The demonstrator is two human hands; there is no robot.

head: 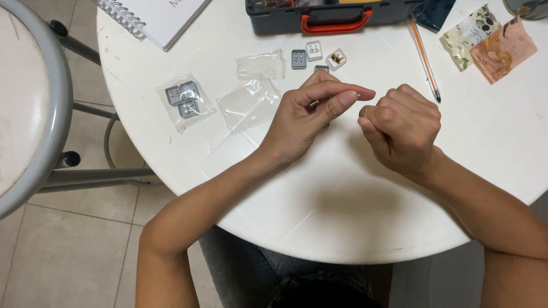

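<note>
The left hand (pixel 305 114) pinches its fingers (pixel 342 100) narrowly, pointing right at the curled right hand (pixel 402 122), whose closed fingers hide what they hold, a tiny thing too small to tell its axis, above the worktop (pixel 319 217), near small boxes (pixel 314 56) and bags (pixel 248 102).

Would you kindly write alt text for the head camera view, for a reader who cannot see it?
Two bare hands meet over a round white table, the left hand pinching its fingertips beside the closed right hand. Behind them lie clear bags, small grey boxes, a pencil, a notebook and a dark case.
</note>
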